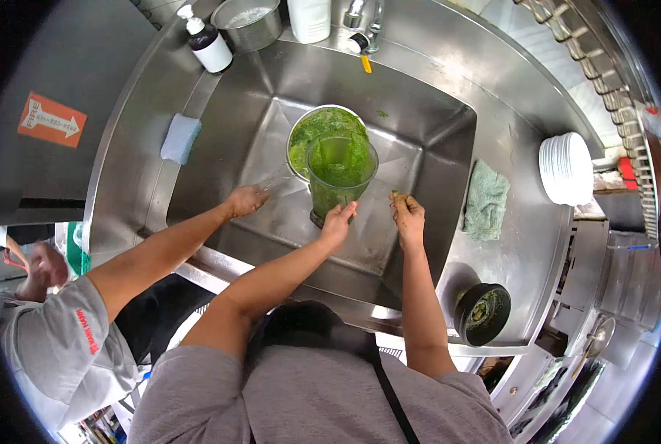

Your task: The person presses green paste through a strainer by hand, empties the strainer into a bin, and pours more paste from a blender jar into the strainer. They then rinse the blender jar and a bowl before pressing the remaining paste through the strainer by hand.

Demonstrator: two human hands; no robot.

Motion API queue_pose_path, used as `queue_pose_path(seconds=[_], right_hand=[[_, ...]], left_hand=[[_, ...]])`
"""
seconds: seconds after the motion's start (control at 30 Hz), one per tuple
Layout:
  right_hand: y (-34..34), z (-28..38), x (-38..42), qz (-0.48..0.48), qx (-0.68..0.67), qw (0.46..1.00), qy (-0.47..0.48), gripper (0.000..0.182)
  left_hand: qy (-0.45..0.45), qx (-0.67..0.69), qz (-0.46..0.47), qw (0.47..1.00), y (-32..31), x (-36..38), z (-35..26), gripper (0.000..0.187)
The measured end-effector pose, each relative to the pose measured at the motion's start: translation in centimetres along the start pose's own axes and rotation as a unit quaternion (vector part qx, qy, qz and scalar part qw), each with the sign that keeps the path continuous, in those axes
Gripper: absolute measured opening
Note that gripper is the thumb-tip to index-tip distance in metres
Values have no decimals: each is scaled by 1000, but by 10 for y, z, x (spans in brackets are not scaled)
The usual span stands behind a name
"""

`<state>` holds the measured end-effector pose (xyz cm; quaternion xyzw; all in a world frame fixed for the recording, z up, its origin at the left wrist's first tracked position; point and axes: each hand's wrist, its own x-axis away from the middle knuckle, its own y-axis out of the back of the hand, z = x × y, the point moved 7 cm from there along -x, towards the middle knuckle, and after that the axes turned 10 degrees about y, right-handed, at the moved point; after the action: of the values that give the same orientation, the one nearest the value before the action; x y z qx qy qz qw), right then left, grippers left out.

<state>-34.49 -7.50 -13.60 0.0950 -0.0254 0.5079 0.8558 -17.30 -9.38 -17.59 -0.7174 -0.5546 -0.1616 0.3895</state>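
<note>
My left hand (339,222) is wrapped around the lower part of a clear blender jar (329,198), its inside coated with green pulp. The jar tilts away from me, its mouth overlapping a round strainer (289,145) filled with green pulp. To the right of the jar, my right hand (409,214) is raised over the sink with fingers pinched together. A small green bit shows at its fingertips, though I cannot tell what it is. A co-worker's hand (247,200) at the left grips the strainer's wire handle (276,179).
Around the steel sink (286,259) lie a blue sponge (181,138), a green cloth (486,201) and a black lid-like part (483,314) with green residue. White plates (565,169) stack at right. A pump bottle (210,49), metal pot (250,26) and faucet (375,29) line the back.
</note>
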Motion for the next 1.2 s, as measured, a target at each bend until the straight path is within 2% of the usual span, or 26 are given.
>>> queue_pose_path(seconds=[0.23, 0.4, 0.5, 0.57, 0.67, 0.73, 0.8, 0.87, 0.93, 1.0, 1.03, 1.07, 1.1, 1.13, 1.17, 1.2], right_hand=[[27, 17, 1, -22, -6, 999, 27, 17], [41, 8, 14, -44, -18, 999, 7, 17], [43, -2, 15, -51, 68, 996, -7, 17], [43, -2, 16, -43, 51, 998, -6, 17], [37, 18, 18, -38, 8, 999, -15, 18], [37, 20, 11, -39, -17, 999, -20, 18], [32, 27, -4, -4, 1, 998, 61, 18], [25, 54, -10, 12, -9, 998, 61, 14], [10, 87, -11, 32, -20, 997, 64, 10], [-4, 139, -7, 30, -70, 978, 194, 9], [-9, 164, 1, 38, -49, 984, 169, 17], [-12, 160, 6, 42, -50, 983, 170, 17], [-14, 167, 14, 24, 38, 954, 295, 17], [-21, 168, 25, 4, 122, 901, 416, 17], [-31, 129, 27, -16, 79, 893, 442, 16], [-59, 72, 18, 99, 208, 860, 455, 14]], left_hand=[[-6, -20, 2, 1000, -36, -10, 23, 36], [-2, -25, 13, 1000, -48, -33, 63, 33], [-5, -38, 14, 999, -52, -39, 76, 36], [-9, -42, 13, 999, -51, -40, 87, 39], [49, -42, 30, 997, -51, -32, 116, 41], [134, -163, 35, 977, -50, -23, 129, 46], [148, -191, 71, 968, -53, -24, 132, 48], [169, -216, 104, 956, -61, -12, 133, 50], [366, -281, 7, 887, -56, 15, 126, 51], [333, -263, 31, 905, -56, 9, 137, 50], [300, -246, 58, 920, -58, 4, 144, 49], [228, -402, 187, 867, -51, -28, 188, 47], [89, -565, 292, 767, -45, -56, 229, 46], [-60, -645, 351, 676, -36, -78, 265, 45], [71, -628, 361, 686, -24, -59, 253, 38], [195, -611, 349, 684, -11, -36, 237, 33]])
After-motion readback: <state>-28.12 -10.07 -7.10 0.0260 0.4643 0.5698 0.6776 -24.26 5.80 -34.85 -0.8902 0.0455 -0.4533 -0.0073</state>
